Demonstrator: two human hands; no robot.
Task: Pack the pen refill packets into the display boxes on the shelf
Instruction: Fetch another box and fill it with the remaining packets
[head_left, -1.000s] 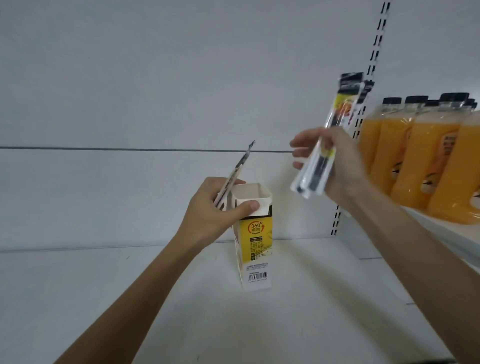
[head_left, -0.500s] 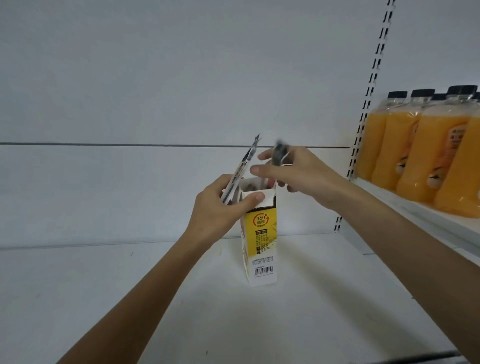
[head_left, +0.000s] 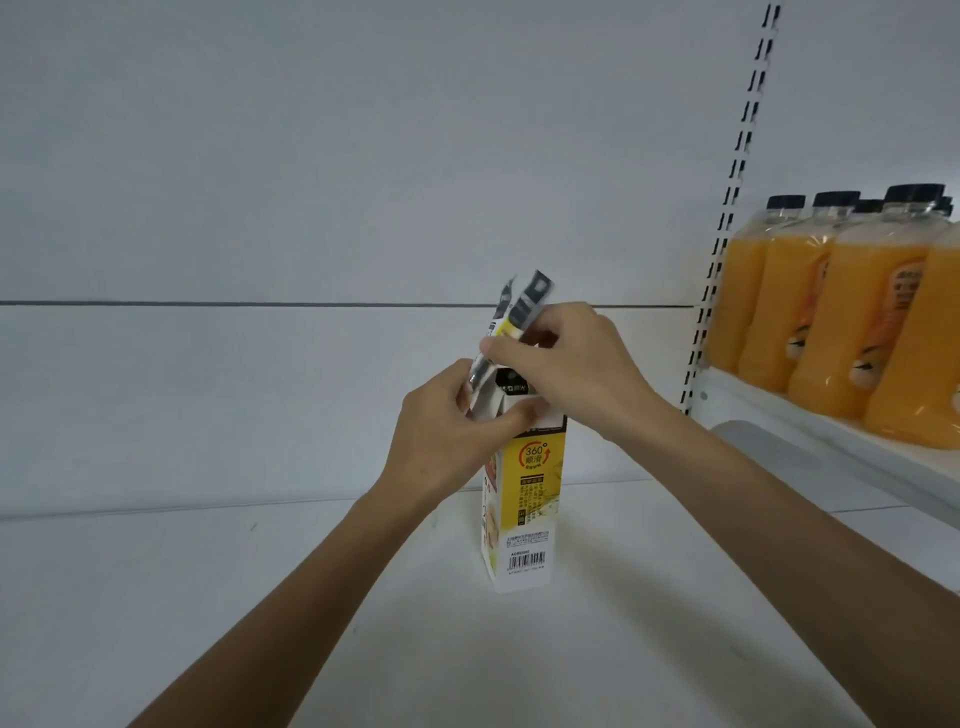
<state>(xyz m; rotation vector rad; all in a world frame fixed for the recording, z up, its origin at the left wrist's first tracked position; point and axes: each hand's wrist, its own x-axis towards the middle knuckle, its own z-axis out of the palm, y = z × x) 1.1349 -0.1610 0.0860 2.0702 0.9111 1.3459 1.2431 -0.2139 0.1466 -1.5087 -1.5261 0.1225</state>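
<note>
A tall white and yellow display box (head_left: 524, 509) stands upright on the white shelf (head_left: 260, 597), its top open. My left hand (head_left: 447, 441) grips the box's upper rim, thumb across the front. My right hand (head_left: 566, 358) is just above the opening and pinches pen refill packets (head_left: 519, 312), clear sleeves with black and yellow headers. The packets lean left, their lower ends hidden behind my left hand at the box mouth. Whether my left fingers also hold a packet is hidden.
Several orange juice bottles (head_left: 841, 312) with black caps stand on a higher shelf at the right. A slotted shelf upright (head_left: 727, 208) runs up the back wall beside them. The white back panel (head_left: 260, 389) rises behind the box.
My right hand carried its packets from the upper right down over the box opening. The packets now stand in the box mouth next to the one by my left hand.
</note>
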